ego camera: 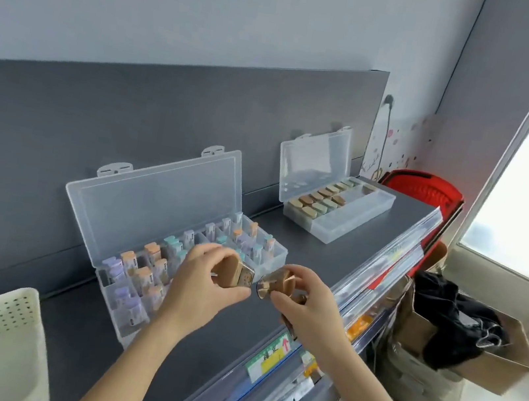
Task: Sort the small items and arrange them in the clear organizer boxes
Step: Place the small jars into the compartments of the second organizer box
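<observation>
Both hands (left (205, 281), right (306, 297)) each grip a brown item (238, 277) before the organizer box (163, 219).

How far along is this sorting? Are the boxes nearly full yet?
Roughly midway, it seems. Done: the near box holds capped tubes in most compartments, and the far box has rows of brown and green pieces. In hand: the left hand and right hand each grip a brown piece. Left: those two need placing, and much of the far box's front side is bare.
</observation>
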`<move>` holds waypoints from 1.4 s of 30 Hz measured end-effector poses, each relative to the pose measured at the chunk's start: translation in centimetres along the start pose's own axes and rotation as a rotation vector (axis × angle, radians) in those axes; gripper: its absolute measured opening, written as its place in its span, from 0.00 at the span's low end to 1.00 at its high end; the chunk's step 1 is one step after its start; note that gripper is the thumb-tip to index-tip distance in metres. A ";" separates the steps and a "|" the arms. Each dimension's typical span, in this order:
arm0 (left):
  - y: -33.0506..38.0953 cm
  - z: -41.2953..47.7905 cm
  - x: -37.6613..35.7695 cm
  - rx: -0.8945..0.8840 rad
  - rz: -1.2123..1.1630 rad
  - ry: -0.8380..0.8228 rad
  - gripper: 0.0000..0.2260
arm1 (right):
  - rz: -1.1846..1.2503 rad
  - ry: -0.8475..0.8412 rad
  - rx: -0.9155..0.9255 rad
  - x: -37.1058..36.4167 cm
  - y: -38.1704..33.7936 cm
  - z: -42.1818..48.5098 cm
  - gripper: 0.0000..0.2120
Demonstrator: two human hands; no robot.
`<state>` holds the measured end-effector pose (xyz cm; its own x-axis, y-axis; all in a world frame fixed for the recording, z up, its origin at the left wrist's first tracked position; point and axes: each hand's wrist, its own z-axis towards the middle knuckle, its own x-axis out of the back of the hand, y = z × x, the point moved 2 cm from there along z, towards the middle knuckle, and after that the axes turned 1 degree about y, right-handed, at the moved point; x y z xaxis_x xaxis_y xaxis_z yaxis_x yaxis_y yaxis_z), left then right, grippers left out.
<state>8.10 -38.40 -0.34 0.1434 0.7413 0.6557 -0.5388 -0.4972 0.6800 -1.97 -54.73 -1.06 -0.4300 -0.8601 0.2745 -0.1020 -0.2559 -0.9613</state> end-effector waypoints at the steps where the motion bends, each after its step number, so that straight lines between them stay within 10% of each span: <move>1: 0.2 1.0 -0.9 -0.007 -0.023 -0.002 0.18 | -0.005 0.014 -0.012 0.7 0.3 0.8 0.18; 16: 3.0 16.0 -12.6 -0.015 -0.133 -0.061 0.18 | -0.131 0.156 -0.011 11.9 3.8 16.4 0.20; 42: 6.0 29.7 -24.3 0.306 0.090 0.093 0.20 | -0.626 -0.173 0.268 24.1 9.0 43.1 0.19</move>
<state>26.02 -72.74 -2.49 0.0224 0.7189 0.6948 -0.2694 -0.6649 0.6967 25.38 -96.75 -2.11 -0.2113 -0.5680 0.7955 -0.0498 -0.8065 -0.5891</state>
